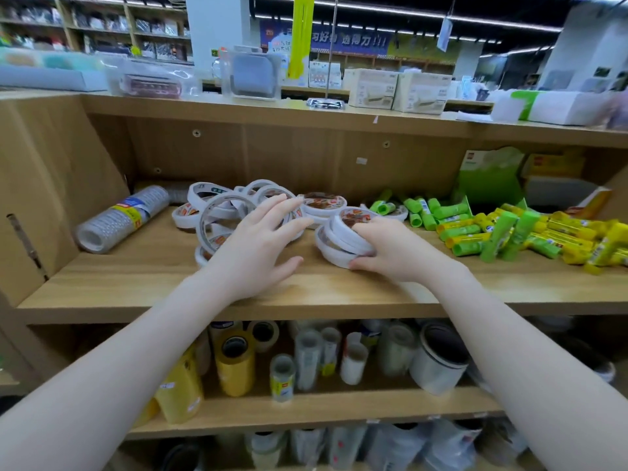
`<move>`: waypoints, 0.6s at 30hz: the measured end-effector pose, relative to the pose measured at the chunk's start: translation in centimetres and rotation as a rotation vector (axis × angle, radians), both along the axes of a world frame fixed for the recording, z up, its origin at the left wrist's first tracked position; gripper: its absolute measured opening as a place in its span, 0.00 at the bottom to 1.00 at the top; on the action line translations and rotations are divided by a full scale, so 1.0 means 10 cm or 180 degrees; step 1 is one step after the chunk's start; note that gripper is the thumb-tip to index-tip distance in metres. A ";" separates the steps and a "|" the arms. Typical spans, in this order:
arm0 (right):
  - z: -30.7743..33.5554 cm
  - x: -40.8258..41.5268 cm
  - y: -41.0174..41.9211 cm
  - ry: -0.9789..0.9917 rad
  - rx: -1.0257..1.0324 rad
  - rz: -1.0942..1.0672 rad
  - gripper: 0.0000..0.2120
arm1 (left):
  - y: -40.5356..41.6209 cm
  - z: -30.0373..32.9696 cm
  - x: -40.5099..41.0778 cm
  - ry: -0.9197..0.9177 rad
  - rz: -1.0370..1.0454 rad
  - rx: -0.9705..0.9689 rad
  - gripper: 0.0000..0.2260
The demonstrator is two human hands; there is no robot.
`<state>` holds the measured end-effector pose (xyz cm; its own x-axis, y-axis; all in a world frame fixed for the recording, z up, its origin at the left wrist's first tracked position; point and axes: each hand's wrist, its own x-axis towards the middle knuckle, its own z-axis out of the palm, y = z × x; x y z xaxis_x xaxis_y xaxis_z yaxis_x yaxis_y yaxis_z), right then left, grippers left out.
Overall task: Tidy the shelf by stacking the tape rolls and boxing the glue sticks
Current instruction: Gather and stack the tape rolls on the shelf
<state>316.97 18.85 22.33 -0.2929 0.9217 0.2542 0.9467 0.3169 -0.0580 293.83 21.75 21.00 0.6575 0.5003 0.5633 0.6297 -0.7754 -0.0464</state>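
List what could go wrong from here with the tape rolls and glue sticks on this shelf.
1. The right hand grips a short stack of tape rolls that already sits skewed; its layers could slide apart if the grip loosens.
2. The left hand reaches open into the loose pile of tape rolls, some propped on edge; one might roll off the shelf.
3. The glue sticks lie unboxed near the stack and could get knocked.

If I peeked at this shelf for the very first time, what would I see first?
Probably the two hands in the middle: the right hand grips a small stack of white tape rolls, while the left hand reaches with straight fingers over a messy heap of tape rolls. Next, the bright green and yellow glue sticks scattered along the right side of the wooden shelf, beside an open green box.
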 end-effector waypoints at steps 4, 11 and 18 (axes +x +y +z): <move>-0.05 0.08 0.07 0.0301 0.0064 0.0323 0.14 | 0.00 0.15 0.29 -0.0334 -0.0176 -0.0061 0.19; 0.11 0.83 0.32 0.1373 0.0683 -0.0338 0.10 | 0.09 0.26 0.70 0.0572 -0.0631 -0.0116 0.21; -0.04 0.96 0.82 0.0202 0.0061 -0.0784 0.27 | 0.28 0.14 0.84 0.0969 0.0434 0.0017 0.19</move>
